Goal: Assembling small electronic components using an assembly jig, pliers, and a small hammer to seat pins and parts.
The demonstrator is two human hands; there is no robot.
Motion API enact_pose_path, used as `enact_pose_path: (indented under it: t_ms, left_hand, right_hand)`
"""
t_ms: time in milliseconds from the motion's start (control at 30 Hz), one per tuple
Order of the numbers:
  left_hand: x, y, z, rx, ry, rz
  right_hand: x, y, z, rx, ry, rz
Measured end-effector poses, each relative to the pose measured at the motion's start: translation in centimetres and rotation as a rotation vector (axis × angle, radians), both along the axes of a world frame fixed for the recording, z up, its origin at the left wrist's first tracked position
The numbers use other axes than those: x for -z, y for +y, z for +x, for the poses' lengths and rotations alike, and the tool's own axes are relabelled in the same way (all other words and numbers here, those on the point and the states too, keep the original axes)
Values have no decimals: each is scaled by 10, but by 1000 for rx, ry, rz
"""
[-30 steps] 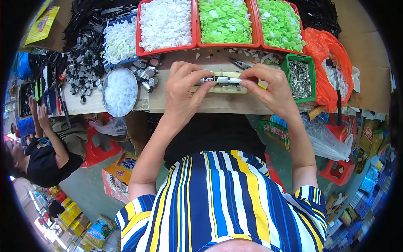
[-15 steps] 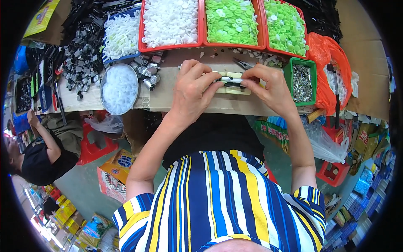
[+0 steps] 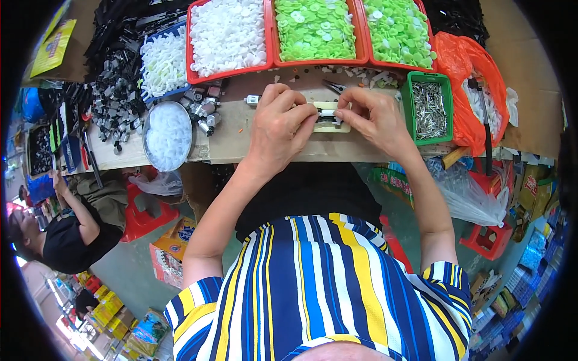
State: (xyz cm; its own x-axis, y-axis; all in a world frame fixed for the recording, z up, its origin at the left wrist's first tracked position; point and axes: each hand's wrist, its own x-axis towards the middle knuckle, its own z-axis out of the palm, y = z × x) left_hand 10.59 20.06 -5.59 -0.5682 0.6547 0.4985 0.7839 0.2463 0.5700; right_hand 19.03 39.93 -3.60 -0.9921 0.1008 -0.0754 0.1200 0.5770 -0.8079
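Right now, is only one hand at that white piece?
No, the left hand and right hand are both at the white piece.

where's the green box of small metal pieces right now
In the head view, the green box stands on the workbench right of centre, between the right hand and the orange bag.

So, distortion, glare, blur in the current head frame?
Head view: fisheye arcs the row of red trays, corners vignette to black; head view, lower left: a bright patch is blown out; head view, centre: left hand and right hand look fairly crisp, the small part between them lacks detail.
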Motion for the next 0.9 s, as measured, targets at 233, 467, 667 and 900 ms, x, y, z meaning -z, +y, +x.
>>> enact_pose_path:
  t_ms: [233, 467, 667, 900]
  left_hand:
    - [4, 2, 0, 12, 23, 8]
    - [5, 1, 3, -5, 5, 31]
    - [5, -1, 5, 10, -2, 27]
    - [4, -3, 2, 3, -18, 27]
  right_hand:
    - [7, -5, 10, 27, 206, 173]
    - [19, 2, 7, -79, 265, 91]
    - [26, 7, 11, -196, 402, 225]
    - [-34, 57, -50, -91, 438, 401]
